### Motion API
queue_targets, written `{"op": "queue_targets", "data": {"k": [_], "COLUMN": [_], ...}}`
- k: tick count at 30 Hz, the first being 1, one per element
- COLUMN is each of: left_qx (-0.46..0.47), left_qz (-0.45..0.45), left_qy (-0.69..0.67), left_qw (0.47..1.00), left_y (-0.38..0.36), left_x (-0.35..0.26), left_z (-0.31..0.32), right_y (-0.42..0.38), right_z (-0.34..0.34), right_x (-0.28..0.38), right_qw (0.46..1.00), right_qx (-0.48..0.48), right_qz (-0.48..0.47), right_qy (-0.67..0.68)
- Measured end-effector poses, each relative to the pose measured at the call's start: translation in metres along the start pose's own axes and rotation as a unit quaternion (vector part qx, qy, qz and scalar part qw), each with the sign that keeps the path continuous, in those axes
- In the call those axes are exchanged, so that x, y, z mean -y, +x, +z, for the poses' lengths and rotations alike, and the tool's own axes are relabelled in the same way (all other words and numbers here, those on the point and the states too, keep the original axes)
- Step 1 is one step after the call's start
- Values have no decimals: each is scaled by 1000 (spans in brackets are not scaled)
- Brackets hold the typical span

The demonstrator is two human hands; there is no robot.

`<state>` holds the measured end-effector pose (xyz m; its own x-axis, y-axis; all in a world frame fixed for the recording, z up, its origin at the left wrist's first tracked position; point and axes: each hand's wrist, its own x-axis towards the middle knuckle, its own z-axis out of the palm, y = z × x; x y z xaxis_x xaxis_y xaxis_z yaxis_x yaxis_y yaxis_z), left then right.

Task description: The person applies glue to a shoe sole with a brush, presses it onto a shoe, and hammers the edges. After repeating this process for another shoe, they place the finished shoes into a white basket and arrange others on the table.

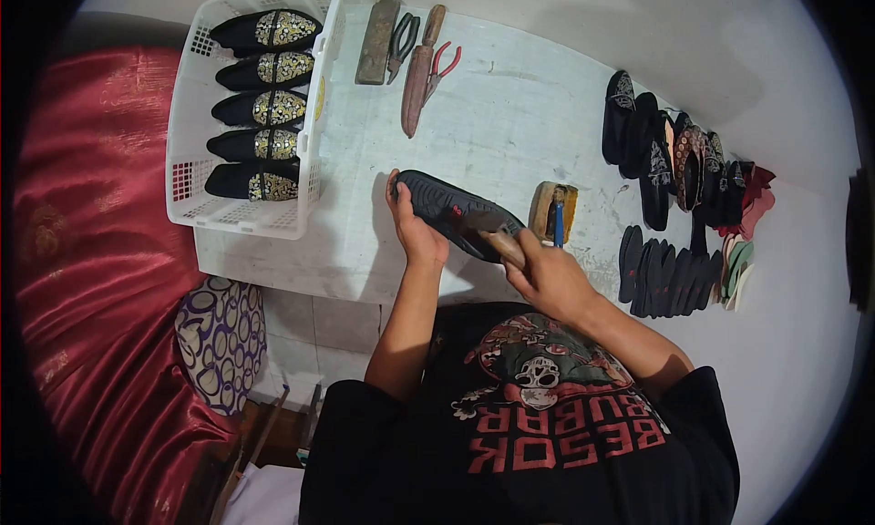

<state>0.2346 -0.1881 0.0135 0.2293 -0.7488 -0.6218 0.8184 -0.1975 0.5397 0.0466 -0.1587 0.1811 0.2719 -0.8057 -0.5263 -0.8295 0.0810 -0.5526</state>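
A black shoe sole [442, 202] is held up over the table's front part, its ridged underside with a small red mark facing me. My left hand [421, 238] is closed around its left edge, thumb and fingers near the end. My right hand [551, 274] grips a wooden-handled tool [506, 246] whose blurred, greyish head lies against the right part of the sole. The tool's exact kind I cannot make out. Whether a shoe upper is attached behind the sole is hidden.
A white plastic basket [310, 174] with several black, gold-patterned shoes stands left. Pliers [403, 44], a sheathed knife [419, 83], red-handled pincers [442, 67] and a dark block [376, 42] lie at the back. Right are a yellowish box [570, 211], shoes [654, 183] and black soles [670, 274].
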Motion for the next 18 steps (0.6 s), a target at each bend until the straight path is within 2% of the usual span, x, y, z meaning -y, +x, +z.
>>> {"op": "queue_targets", "data": {"k": [5, 8, 11, 18], "left_qx": [11, 32, 31, 29], "left_qz": [-9, -9, -10, -10], "left_qy": [-51, -72, -84, -119], "left_qw": [999, 997, 996, 992], "left_y": [-5, -9, -12, -7], "left_x": [-3, -6, -7, -1], "left_z": [10, 16, 13, 11], "right_y": [4, 6, 8, 14], "right_z": [-4, 7, 18, 2], "right_x": [9, 8, 11, 19], "right_qw": [998, 999, 998, 998], "right_qx": [40, -14, 4, 37], "right_qz": [30, -32, -20, -17], "right_qy": [29, -11, -53, -50]}}
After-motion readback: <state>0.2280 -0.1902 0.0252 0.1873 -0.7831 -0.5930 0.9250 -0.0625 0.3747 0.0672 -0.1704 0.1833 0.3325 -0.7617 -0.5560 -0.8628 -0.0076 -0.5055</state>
